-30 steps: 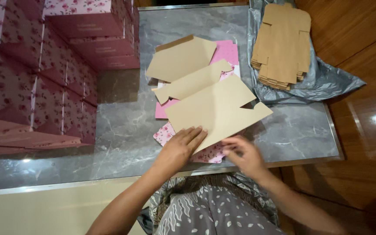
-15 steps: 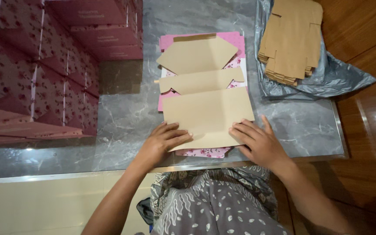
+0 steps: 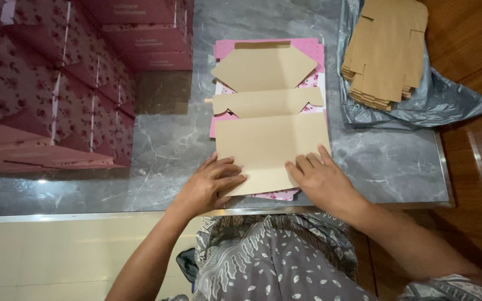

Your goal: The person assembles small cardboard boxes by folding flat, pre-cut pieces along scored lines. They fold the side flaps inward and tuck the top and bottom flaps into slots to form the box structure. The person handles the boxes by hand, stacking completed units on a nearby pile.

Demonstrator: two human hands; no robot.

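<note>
On the grey marble table, seen from the head camera, I have both hands pressed flat on a brown cardboard box blank that lies unfolded, plain side up. My left hand rests palm down on the blank's near left corner, fingers spread and not curled around anything. My right hand lies the same way on the near right edge, fingers stretched forward over the card, nothing gripped. The blank sits on top of pink floral-printed sheets that show around its far flaps and at its near edge. To the right, a stack of more brown blanks rests on a grey plastic bag, well apart from my hands. To the left stand rows of folded pink floral boxes.
</note>
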